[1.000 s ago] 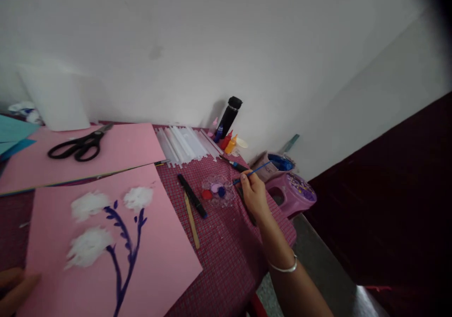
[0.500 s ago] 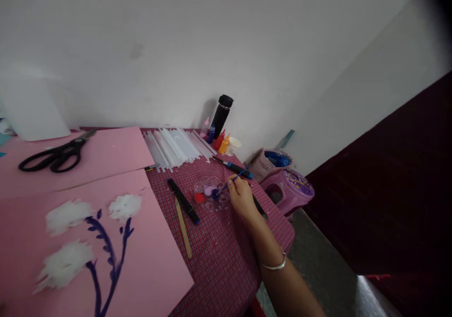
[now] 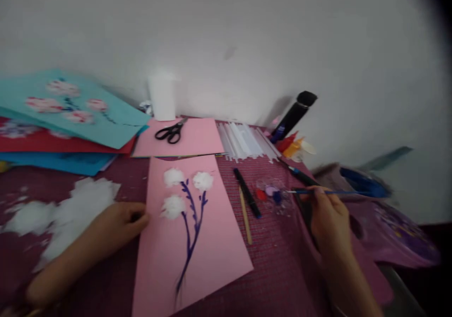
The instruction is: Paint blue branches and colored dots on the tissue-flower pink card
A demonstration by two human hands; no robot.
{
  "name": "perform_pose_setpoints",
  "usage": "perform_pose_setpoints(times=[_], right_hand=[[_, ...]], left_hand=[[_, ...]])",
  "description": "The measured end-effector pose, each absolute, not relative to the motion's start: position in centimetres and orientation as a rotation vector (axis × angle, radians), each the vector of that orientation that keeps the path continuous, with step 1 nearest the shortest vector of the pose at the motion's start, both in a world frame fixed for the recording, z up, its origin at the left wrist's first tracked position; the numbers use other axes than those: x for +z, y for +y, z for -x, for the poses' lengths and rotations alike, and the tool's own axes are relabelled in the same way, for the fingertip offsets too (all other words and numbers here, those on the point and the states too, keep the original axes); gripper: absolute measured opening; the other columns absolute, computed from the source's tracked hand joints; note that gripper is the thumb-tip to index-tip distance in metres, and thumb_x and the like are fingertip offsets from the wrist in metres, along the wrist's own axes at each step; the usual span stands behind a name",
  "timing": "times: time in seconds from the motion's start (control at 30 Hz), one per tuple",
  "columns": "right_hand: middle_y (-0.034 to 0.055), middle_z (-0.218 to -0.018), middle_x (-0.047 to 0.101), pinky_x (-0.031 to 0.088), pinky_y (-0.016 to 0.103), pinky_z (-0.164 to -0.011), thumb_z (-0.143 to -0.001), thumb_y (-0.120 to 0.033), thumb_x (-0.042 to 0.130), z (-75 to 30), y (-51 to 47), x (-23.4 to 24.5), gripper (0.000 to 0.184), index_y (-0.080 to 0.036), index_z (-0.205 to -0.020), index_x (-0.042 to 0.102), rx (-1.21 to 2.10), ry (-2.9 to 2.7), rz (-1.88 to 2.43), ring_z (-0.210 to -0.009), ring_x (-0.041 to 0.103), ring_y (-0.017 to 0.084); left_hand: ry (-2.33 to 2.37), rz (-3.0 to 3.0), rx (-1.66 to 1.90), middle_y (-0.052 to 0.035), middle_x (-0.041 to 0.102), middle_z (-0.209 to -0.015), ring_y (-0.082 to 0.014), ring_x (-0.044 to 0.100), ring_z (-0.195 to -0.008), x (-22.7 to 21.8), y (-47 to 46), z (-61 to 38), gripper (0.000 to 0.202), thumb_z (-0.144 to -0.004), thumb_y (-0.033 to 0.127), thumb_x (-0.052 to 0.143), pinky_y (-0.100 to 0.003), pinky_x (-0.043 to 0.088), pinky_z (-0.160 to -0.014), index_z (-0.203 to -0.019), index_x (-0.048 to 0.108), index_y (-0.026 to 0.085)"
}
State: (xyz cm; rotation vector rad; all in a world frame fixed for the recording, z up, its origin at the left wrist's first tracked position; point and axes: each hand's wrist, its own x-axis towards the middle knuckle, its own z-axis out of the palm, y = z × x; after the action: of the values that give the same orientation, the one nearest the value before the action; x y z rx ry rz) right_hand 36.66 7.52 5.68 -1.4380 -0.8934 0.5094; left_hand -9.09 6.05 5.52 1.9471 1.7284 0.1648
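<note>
My right hand grips a thin blue paintbrush, its tip pointing left beside a clear palette. Red, lilac and dark blue paint sit in the palette's wells. At the left edge of a pink sheet of paper, the curled thumb and fingers of my left hand pinch the paper. Three fluffy white flower heads and dark blue painted stems with small leaves show on that sheet. A black marker and a wooden stick lie between the paper and the palette.
Black scissors rest on another pink sheet at the back. White strips, paint bottles and a black flask stand or lie near the wall. White tissue pieces and painted teal paper are at left.
The view has swung left, bringing my left hand, the tissue and the teal paper into sight. The brush tip has come out of the dark blue paint and now lies to the right of that well.
</note>
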Motion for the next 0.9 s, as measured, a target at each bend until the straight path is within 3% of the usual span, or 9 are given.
perform_pose_setpoints(times=[0.1, 0.27, 0.6, 0.9], right_hand=[[-0.0007, -0.064, 0.066, 0.049, 0.03, -0.068, -0.076, -0.043, 0.073, -32.2, 6.5, 6.6, 0.025, -0.019, -0.079, 0.068, 0.808, -0.899, 1.266, -0.06, 0.062, 0.016], [0.0009, -0.063, 0.068, 0.052, 0.031, -0.067, -0.089, -0.042, 0.062, -22.8, 5.3, 6.8, 0.023, -0.021, -0.083, 0.068, 1.137, -1.182, 1.21, -0.061, 0.065, 0.017], [0.0003, -0.077, 0.07, 0.044, 0.036, -0.077, -0.095, -0.018, 0.05, -18.6, 5.3, 4.9, 0.017, -0.023, -0.087, 0.064, 0.499, -1.913, 1.026, -0.075, 0.064, 0.018], [-0.0012, -0.076, 0.07, 0.043, 0.036, -0.077, -0.094, -0.014, 0.049, -18.5, 6.1, 4.9, 0.018, -0.025, -0.091, 0.063, 0.479, -1.977, 0.996, -0.074, 0.063, 0.018]], left_hand=[[1.764, -1.928, 0.117, 0.0037, 0.033, -0.054, -0.0125, 0.039, -0.054, 5.5, 5.8, 9.1, 0.028, -0.077, 0.035, 0.039, -0.03, 0.022, -0.055, -0.056, 0.028, 0.021], [1.799, -1.931, 0.107, 0.003, 0.035, -0.053, -0.0137, 0.04, -0.053, 6.0, 5.8, 8.0, 0.025, -0.077, 0.032, 0.039, -0.032, 0.02, -0.056, -0.056, 0.03, 0.021], [1.933, -1.935, -0.113, -0.0032, 0.055, -0.064, -0.0192, 0.049, -0.063, 6.6, 5.4, 6.9, 0.023, -0.083, 0.029, 0.037, -0.033, 0.02, -0.058, -0.061, 0.039, 0.022], [1.925, -1.913, -0.124, -0.0035, 0.055, -0.063, -0.0193, 0.05, -0.061, 6.6, 5.4, 6.9, 0.024, -0.082, 0.031, 0.036, -0.033, 0.02, -0.057, -0.06, 0.04, 0.022]])
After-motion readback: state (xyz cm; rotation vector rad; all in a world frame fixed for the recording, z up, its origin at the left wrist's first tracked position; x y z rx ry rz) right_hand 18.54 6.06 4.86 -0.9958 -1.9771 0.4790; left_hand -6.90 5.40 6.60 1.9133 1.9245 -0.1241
